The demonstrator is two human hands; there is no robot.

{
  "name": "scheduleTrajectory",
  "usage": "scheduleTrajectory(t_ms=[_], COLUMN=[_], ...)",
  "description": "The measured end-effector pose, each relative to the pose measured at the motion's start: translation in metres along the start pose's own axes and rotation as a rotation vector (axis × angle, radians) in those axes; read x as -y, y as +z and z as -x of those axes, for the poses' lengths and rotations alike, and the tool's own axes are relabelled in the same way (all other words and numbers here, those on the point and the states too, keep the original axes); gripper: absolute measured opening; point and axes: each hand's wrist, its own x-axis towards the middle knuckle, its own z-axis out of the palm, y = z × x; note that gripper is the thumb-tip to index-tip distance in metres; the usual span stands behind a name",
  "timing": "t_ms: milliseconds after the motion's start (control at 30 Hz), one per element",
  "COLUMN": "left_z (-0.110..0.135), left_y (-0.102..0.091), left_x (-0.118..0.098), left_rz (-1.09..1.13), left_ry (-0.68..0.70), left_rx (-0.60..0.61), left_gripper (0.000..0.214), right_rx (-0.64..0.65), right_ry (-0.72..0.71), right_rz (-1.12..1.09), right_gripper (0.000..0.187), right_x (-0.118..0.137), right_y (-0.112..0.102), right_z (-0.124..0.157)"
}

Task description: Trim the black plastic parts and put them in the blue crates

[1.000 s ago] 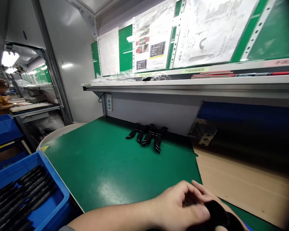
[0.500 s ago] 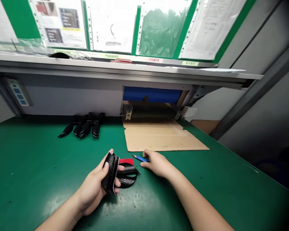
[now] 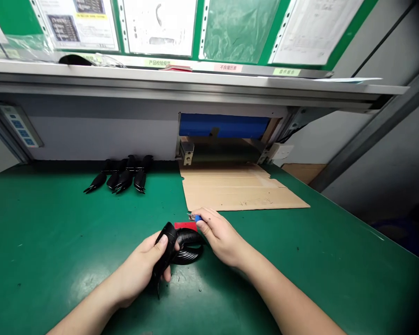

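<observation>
My left hand (image 3: 145,265) is closed around a black curved plastic part (image 3: 165,253), held upright on the green bench mat (image 3: 56,246). A second black ribbed part (image 3: 188,249) lies flat just right of it, beside a small red piece (image 3: 185,226). My right hand (image 3: 219,237) is closed on a small blue-handled knife (image 3: 195,217), whose tip points left above the red piece.
Several black pointed parts (image 3: 122,179) lie in a row near the back wall. A flat cardboard sheet (image 3: 237,193) covers the mat beyond my hands, under a blue roller (image 3: 223,125). A shelf (image 3: 195,83) with document sleeves runs overhead.
The view swung right from the blue bin. My right hand picked up the blue knife from the mat and brought it toward the black parts; my left hand lowered its part.
</observation>
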Motion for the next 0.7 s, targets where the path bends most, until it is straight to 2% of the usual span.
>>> scheduleTrajectory(t_ms=[100, 200, 333, 500, 633, 700], left_z=[0.003, 0.005, 0.008, 0.01, 0.011, 0.012], left_y=[0.001, 0.002, 0.0, -0.001, 0.0, 0.002], left_x=[-0.009, -0.015, -0.016, -0.015, -0.014, -0.014], left_rz=[-0.122, -0.181, -0.197, -0.134, -0.103, -0.105], left_ry=[0.037, 0.022, -0.038, -0.07, -0.092, -0.105], left_rx=[0.072, 0.104, 0.124, 0.169, 0.175, 0.17], left_gripper=[0.043, 0.043, 0.042, 0.041, 0.041, 0.041], right_rx=[0.004, 0.06, 0.1, 0.127, 0.103, 0.068], right_ry=[-0.059, -0.139, -0.25, -0.206, -0.206, -0.23], right_rz=[-0.04, -0.067, 0.125, 0.36, 0.479, 0.541], right_gripper=[0.016, 0.016, 0.03, 0.038, 0.066, 0.072], right_x=[0.008, 0.014, 0.018, 0.024, 0.028, 0.028], right_y=[0.004, 0.007, 0.008, 0.005, 0.004, 0.005], right_z=[0.001, 0.002, 0.003, 0.003, 0.002, 0.002])
